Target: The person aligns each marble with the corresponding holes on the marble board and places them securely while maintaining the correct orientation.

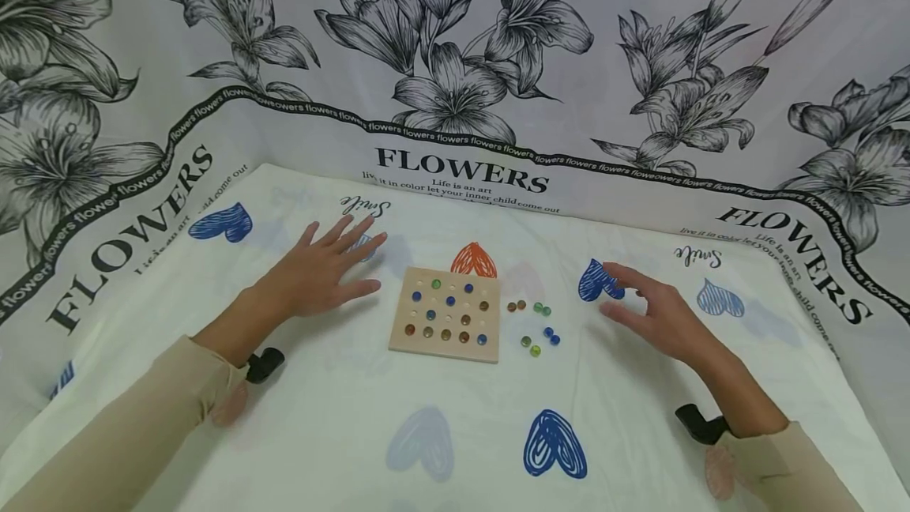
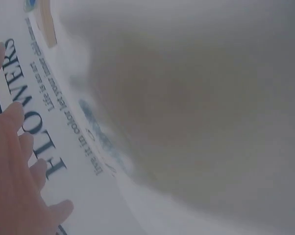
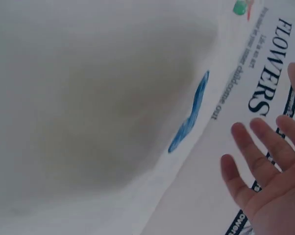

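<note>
A square wooden board [image 1: 444, 347] lies on the cloth between the hands, with rows of round hollows. Brown, blue and green glass marbles sit in many hollows; others are bare. Loose marbles lie right of the board: two brown marbles [image 1: 517, 306], green marbles [image 1: 543, 309], two blue marbles [image 1: 551, 336] and yellow-green marbles [image 1: 531, 346]. My left hand [image 1: 320, 269] hovers left of the board, fingers spread, holding nothing. Right of the loose marbles is my right hand [image 1: 657, 314], fingers extended and apart from the thumb; the right wrist view shows its fingers [image 3: 258, 159] holding nothing.
White cloth [image 1: 320, 417] printed with hearts covers the table. Behind it hangs a curtain [image 1: 284, 133] with flower drawings and lettering. Black straps with a camera piece sit under each wrist. Much of both wrist views is a blurred grey patch.
</note>
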A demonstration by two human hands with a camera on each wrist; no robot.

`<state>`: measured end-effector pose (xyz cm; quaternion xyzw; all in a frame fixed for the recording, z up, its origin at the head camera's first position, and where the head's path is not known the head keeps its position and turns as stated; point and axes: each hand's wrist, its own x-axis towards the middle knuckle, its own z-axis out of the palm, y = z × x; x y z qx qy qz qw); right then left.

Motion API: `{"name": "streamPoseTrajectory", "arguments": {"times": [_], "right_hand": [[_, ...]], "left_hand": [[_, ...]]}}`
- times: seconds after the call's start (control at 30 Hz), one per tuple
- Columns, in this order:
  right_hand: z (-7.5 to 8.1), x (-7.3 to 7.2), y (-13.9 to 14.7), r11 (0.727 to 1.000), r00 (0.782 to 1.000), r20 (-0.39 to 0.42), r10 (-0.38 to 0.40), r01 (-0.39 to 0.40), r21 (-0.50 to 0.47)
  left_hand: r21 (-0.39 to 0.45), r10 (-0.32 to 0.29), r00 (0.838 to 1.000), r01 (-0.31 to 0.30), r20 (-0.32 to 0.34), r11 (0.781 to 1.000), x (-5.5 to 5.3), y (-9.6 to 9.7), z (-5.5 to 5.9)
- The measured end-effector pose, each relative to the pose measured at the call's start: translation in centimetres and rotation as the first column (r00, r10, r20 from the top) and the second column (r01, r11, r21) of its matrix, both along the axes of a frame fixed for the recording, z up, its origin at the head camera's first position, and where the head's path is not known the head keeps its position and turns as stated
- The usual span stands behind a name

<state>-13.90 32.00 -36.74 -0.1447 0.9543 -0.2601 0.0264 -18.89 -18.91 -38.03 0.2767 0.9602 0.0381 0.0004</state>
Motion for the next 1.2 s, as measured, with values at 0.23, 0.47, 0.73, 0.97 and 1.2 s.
{"name": "streamPoseTrajectory", "arguments": {"times": [0.23, 0.47, 0.73, 0.97, 1.2], "right_hand": [[-1.0, 0.0, -1.0, 0.993, 0.999, -0.012, 0.032, -0.034, -0.117], [-2.2, 0.3, -1.9, 0.974, 0.993, 0.086, 0.077, -0.057, -0.219], [-3.2, 0.8, -3.4, 0.969, 0.981, 0.144, 0.131, -0.096, -0.227], [-3.6, 1.1, -4.0, 0.971, 0.981, 0.114, 0.155, -0.13, -0.202], [-3.9, 1.1, -4.4, 0.974, 0.983, 0.103, 0.153, -0.132, -0.181]], "left_hand": [[-0.002, -0.063, 0.995, 0.064, 0.079, 0.998, 0.9, 1.6, -0.3], [0.009, -0.113, 0.986, 0.113, 0.125, 0.994, 1.4, 2.2, -0.9], [0.044, -0.132, 0.974, 0.126, 0.182, 0.991, 1.7, 2.4, -1.3], [0.056, -0.143, 0.966, 0.134, 0.216, 0.989, 1.7, 2.7, -1.6], [0.064, -0.159, 0.96, 0.148, 0.231, 0.987, 1.6, 2.8, -1.7]]}}
